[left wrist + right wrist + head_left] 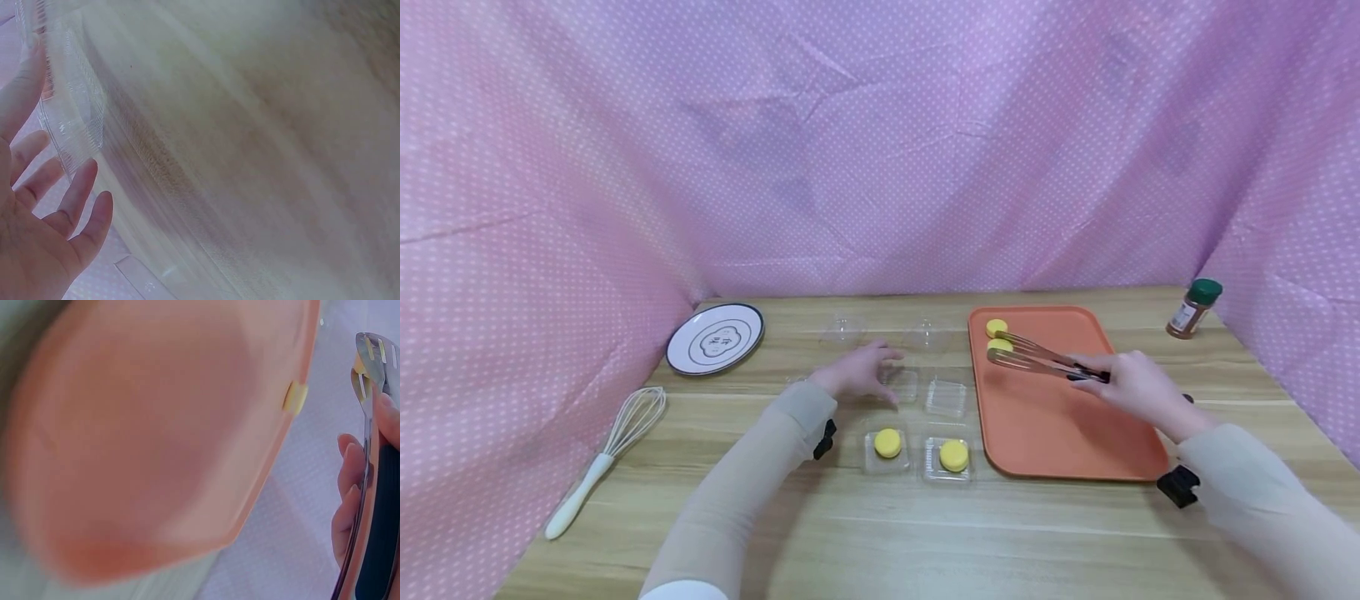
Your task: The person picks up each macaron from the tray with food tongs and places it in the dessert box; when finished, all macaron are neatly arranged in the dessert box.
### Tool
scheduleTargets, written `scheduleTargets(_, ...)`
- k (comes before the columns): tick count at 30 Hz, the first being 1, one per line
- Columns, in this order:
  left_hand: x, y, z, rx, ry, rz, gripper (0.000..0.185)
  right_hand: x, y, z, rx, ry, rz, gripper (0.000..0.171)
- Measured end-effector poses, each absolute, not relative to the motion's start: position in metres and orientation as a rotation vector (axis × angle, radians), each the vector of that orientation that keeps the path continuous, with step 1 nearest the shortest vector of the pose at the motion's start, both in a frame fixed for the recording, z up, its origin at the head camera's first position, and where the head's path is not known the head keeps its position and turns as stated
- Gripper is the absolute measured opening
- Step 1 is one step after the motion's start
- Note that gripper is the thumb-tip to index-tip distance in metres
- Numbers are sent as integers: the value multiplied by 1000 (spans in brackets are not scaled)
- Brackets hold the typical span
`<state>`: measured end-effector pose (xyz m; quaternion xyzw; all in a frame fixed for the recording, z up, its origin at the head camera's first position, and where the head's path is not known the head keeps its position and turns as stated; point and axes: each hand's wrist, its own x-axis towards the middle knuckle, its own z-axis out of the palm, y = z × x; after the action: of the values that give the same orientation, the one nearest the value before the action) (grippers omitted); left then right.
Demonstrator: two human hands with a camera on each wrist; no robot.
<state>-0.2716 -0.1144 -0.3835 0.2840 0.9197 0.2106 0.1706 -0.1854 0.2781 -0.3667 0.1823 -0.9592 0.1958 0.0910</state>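
My right hand [1131, 383] grips metal tongs [1022, 361] with dark handles over the orange tray [1060, 433]. The tong tips spread on either side of a yellow macaron [999, 347] near the tray's left edge. Just behind it lies another yellow macaron [996, 327]. In the right wrist view, yellow shows between the slotted tong heads [372, 359]. My left hand [861, 371] reaches over the clear plastic boxes, its fingers spread and loosely bent beside a clear box [902, 384]. From the left wrist, the fingertips [87, 169] overlap the clear plastic [75, 122].
Two clear boxes nearer me each hold a yellow macaron [887, 443]. An unfilled clear box [946, 398] sits by the tray; clear domed lids [927, 333] stand behind. At left are a white plate [688, 350] and a whisk [580, 496]; a green-capped spice jar [1187, 317] stands back right.
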Motion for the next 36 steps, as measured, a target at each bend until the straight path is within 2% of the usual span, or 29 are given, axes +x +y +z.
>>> scheduleTargets(10,-270,-115,-382,803,2602,620,85,-195,250,-367,571,-2867,700,41)
scheduleTargets(36,-278,-115,-389,789,2599,653,90,-216,175,-368,757,-2873,660,41)
